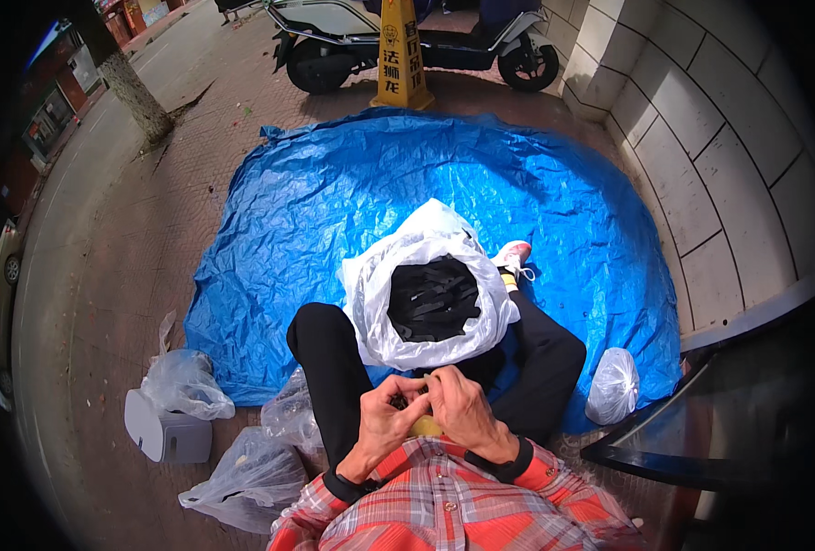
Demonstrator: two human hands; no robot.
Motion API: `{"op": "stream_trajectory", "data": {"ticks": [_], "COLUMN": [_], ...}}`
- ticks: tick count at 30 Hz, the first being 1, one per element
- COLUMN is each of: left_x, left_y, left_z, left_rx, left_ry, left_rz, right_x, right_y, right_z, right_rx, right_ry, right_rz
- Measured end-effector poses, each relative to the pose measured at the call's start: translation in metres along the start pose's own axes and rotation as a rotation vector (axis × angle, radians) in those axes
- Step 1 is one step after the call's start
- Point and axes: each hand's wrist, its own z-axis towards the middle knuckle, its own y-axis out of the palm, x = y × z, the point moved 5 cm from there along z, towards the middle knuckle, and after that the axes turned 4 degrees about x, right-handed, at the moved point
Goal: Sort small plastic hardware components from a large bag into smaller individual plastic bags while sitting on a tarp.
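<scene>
My left hand [387, 415] and my right hand [462, 413] meet close in front of my shirt, fingers pinched together. Between the fingertips is something small and dark that I cannot make out. Just below them a yellowish thing [426, 426] shows in part, mostly covered by the hands. Past my hands, between my legs, stands a white plastic bag [370, 298] with its mouth spread wide. Inside lie many black strip-like pieces [433, 298], heaped together.
A crumpled blue tarp [279, 220] spreads under my legs. To the left are a white plastic box [164, 432] and clear plastic bags [251, 477]. A filled clear bag [614, 386] sits at right, near a tiled wall [701, 174]. Beyond stand a yellow cone [402, 64] and a scooter [334, 60].
</scene>
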Motion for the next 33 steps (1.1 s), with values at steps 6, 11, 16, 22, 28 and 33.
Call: {"op": "stream_trajectory", "data": {"ticks": [6, 11, 16, 22, 28, 33], "left_x": [0.005, 0.007, -0.006, -0.019, -0.027, -0.023], "left_y": [0.000, -0.001, 0.005, 0.015, 0.018, 0.017], "left_z": [0.001, -0.005, -0.016, -0.016, -0.017, -0.019], "left_rx": [0.084, 0.096, 0.024, -0.060, -0.104, -0.115], "left_ry": [-0.186, 0.081, -0.185, -0.402, -0.489, -0.625], "left_rz": [-0.234, -0.117, -0.479, -0.809, -0.744, -0.787], "right_x": [0.015, 0.009, 0.022, 0.023, 0.022, 0.029], "right_y": [0.010, 0.010, 0.020, 0.014, 0.011, 0.012], "right_z": [-0.007, -0.008, -0.026, -0.024, -0.027, -0.030], "right_rx": [-0.017, 0.035, 0.011, -0.018, -0.060, -0.070], "right_ry": [0.488, 0.323, 0.870, 0.776, 0.650, 0.813], "right_rz": [0.437, 0.368, 1.079, 0.875, 0.607, 0.815]}}
